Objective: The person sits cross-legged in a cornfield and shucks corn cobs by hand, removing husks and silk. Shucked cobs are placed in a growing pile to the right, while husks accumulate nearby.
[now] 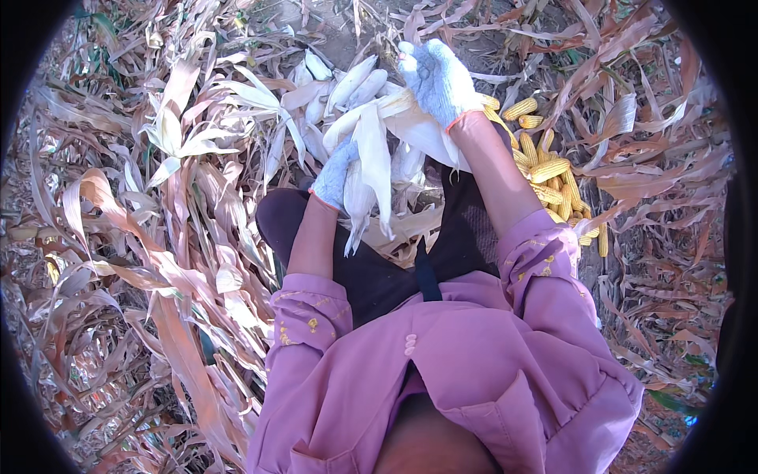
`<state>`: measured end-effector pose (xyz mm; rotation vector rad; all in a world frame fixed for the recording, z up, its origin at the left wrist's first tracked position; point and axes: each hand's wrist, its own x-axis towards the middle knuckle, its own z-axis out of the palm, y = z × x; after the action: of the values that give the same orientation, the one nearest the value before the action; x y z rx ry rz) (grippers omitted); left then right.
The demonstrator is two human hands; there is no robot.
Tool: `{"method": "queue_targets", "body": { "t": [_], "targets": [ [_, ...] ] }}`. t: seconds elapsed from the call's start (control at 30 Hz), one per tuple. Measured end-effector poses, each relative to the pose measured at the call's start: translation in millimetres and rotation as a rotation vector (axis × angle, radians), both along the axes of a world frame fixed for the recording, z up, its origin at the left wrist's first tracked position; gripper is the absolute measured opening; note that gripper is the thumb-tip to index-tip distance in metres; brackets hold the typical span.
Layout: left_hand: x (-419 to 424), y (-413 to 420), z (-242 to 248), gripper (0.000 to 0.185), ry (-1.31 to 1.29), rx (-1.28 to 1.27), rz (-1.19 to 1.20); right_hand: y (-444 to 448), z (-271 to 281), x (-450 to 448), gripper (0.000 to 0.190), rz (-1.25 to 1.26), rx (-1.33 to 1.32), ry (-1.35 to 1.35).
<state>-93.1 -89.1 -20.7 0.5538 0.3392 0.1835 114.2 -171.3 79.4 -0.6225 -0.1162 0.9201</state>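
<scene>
My left hand (335, 173), in a pale knitted glove with an orange cuff, grips a bunch of pale corn husks (374, 139) above my lap, their tips hanging down. Whether an ear is inside the husks cannot be told. My right hand (437, 80), gloved alike, is raised at the upper right of them, fingers curled; whether it pinches anything is unclear. Several ears still in their husks (355, 83) lie beyond my left hand. Bare yellow corn cobs (551, 170) are piled beside my right forearm.
Dry corn leaves and stalks (195, 266) cover the ground at the left, with opened empty-looking husks (172, 133) on top. More dry leaves (645, 172) lie at the right. My dark-trousered legs (373, 278) are bent below my hands. Bare soil (340, 35) shows at the top.
</scene>
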Motion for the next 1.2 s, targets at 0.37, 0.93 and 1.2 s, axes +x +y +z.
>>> {"method": "queue_targets", "body": {
  "t": [0.37, 0.93, 1.2],
  "targets": [
    [9.0, 0.8, 15.2, 0.042, -0.125, 0.031, 0.227, -55.2, -25.9, -97.9, 0.019, -0.06, -0.563, -1.957],
    [-17.0, -15.4, 21.0, 0.06, 0.139, -0.068, -0.171, -17.8, -8.4, -35.0, 0.019, 0.353, -0.698, -2.598],
    [-5.7, -16.0, 42.0, 0.061, 0.13, 0.486, -0.182, -14.7, -19.9, -0.1, 0.015, 0.324, -1.017, -2.581]
  ]
}}
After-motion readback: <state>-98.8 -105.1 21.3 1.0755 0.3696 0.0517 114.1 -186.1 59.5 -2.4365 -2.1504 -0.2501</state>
